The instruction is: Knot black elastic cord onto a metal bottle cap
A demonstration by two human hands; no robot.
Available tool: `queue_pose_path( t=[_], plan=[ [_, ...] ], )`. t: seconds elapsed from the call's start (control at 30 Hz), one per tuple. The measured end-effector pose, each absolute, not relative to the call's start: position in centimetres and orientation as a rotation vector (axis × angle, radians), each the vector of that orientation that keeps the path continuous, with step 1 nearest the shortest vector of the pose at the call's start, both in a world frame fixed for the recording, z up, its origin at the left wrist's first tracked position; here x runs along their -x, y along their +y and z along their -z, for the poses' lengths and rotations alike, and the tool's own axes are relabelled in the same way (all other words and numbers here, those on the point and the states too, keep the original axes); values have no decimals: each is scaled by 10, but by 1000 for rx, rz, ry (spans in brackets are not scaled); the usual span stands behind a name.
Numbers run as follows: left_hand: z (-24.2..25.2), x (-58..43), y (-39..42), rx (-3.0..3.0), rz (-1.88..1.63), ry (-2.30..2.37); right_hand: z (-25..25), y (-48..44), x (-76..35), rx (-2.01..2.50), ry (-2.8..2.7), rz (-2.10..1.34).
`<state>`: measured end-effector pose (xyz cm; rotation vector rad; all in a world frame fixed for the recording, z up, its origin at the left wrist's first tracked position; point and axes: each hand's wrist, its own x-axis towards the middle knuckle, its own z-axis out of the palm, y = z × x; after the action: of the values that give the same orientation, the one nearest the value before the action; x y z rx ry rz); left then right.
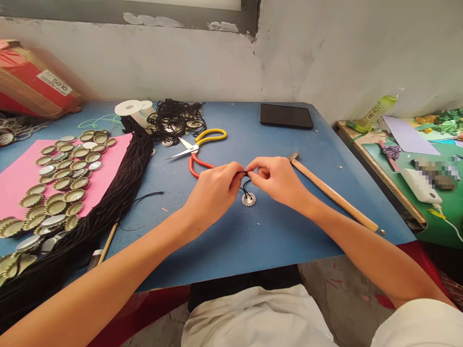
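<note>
My left hand (214,193) and my right hand (277,180) meet over the middle of the blue table (253,236). Both pinch a short black cord (246,182) between thumb and fingers. The cord loops down to a flattened metal bottle cap (248,199) that lies on the table just below my fingertips. Both hands are closed on the cord.
Scissors with yellow and orange handles (200,147) lie behind my hands. A wooden-handled hammer (334,195) lies to the right. A long bundle of black cords (108,202), many bottle caps (60,185) on pink paper, a white spool (132,110) and a black tablet (286,116) share the table.
</note>
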<state>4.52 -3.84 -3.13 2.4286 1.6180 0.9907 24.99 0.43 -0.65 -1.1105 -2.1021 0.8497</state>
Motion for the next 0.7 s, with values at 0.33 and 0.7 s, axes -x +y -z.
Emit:
queue_pose_path(
  t=[0.33, 0.7],
  plan=[
    [31, -43, -38, -2518, -952, 1537, 4, 13, -253, 1018, -1897, -1333],
    [29, -44, -39, -2474, -981, 1520, -2, 13, -254, 1004, -1855, -1454]
  ],
)
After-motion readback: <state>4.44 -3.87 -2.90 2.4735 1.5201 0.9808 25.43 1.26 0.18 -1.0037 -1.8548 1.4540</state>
